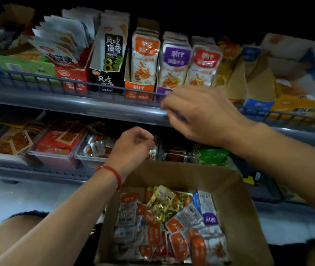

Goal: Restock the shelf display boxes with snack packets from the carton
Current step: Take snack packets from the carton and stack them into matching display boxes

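two grey shelves point(95, 108) in dim light, open carton point(239, 208) below, both hands loosely curled, holding nothing

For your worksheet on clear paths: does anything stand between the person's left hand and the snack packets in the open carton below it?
Nothing visible does. The left hand hangs above the carton's far edge, and the packets lie uncovered in the open carton.

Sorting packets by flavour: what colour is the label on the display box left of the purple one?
Orange, on the display box on the upper shelf, seen in the head view.
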The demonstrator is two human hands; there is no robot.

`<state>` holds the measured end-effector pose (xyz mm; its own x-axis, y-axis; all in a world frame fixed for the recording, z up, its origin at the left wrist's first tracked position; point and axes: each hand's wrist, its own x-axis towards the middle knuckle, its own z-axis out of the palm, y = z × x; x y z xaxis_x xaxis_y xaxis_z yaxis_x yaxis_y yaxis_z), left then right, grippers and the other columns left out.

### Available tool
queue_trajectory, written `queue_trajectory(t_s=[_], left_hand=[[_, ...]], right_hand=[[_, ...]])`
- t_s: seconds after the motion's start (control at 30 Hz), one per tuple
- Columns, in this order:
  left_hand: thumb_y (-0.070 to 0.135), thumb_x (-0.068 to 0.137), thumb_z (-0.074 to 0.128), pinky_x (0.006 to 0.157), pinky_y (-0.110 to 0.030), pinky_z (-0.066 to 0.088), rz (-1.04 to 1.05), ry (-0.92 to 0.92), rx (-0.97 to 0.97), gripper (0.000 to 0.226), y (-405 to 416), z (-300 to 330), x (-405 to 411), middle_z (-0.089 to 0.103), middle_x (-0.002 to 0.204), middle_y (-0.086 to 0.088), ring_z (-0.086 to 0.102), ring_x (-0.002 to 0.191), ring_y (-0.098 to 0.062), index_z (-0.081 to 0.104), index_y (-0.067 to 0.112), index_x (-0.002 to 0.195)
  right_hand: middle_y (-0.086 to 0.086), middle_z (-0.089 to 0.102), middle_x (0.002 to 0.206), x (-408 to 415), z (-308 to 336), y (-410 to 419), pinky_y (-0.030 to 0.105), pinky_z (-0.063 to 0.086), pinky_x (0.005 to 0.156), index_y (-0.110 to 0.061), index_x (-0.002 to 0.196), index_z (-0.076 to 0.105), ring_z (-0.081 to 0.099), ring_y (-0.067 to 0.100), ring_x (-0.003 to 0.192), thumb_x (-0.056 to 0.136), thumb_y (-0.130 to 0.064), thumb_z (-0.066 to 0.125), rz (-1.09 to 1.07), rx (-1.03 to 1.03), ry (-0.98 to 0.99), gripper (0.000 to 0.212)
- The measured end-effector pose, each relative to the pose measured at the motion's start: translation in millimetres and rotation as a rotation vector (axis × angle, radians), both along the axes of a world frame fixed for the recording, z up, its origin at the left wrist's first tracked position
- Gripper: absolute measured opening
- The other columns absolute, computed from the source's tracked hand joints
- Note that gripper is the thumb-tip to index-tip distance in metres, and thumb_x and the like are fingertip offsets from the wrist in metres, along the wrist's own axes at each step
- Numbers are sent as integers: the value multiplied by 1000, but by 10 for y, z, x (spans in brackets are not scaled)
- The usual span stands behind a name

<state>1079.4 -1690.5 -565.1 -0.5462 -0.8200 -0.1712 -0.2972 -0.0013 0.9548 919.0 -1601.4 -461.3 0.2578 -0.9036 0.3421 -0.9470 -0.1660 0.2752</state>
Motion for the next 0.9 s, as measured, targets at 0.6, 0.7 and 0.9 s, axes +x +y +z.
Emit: queue_trajectory(t_s=[0.6,0.7,0.9], left_hand=[[51,92,60,107,-34,39,-709,-1211,-434,80,698,-1742,-489,37,153,-20,45,137,-33,27,13,153],[47,89,64,100,-35,46,-677,-1200,-525,77,749,-1736,-536,46,145,-20,54,127,-34,30,10,148],[37,93,64,82,-32,50,-436,-912,-413,29,706,-1400,-545,73,110,-10,67,107,-28,68,17,113]], right_hand=[[-6,70,118,-865,-1142,1084,31,52,92,-28,137,57,65,9,102,100,-39,61,-334,823,-692,39],[-4,68,123,-845,-1110,1055,36,52,97,-26,139,57,63,13,108,100,-38,61,-317,806,-669,41],[-4,66,127,-826,-1157,1025,32,51,93,-26,139,58,62,13,110,100,-36,62,-303,809,-640,40]])
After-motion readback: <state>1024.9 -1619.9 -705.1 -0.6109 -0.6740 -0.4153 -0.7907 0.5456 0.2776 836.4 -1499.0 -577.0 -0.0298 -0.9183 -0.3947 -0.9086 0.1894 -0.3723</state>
